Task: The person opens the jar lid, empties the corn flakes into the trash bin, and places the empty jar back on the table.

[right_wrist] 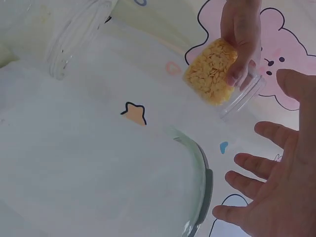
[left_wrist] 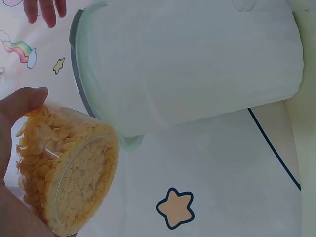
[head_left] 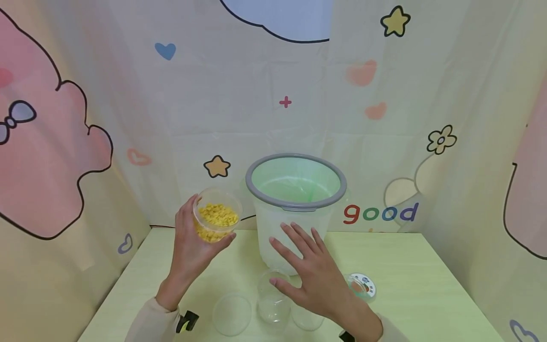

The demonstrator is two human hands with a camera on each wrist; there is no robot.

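My left hand (head_left: pixel 194 242) grips a clear plastic jar (head_left: pixel 217 219) by its side, held up above the table and left of the bin. Small yellow flakes (left_wrist: pixel 81 177) fill its lower part, and its uncovered mouth tilts toward the camera in the head view. In front of the bin my right hand (head_left: pixel 314 268) hovers with fingers spread and nothing in it. A white bin (head_left: pixel 295 228) with a grey rim stands at the back of the table, lined with a pale green bag. In the right wrist view the jar (right_wrist: pixel 212 74) shows with thumb and fingers around it.
A clear empty jar (head_left: pixel 273 304) stands on the table, partly behind the right hand. Round clear lids (head_left: pixel 232 314) lie beside it. To the right is a round lid with a printed label (head_left: pixel 363 285). A patterned curtain (head_left: pixel 213 95) hangs behind the table.
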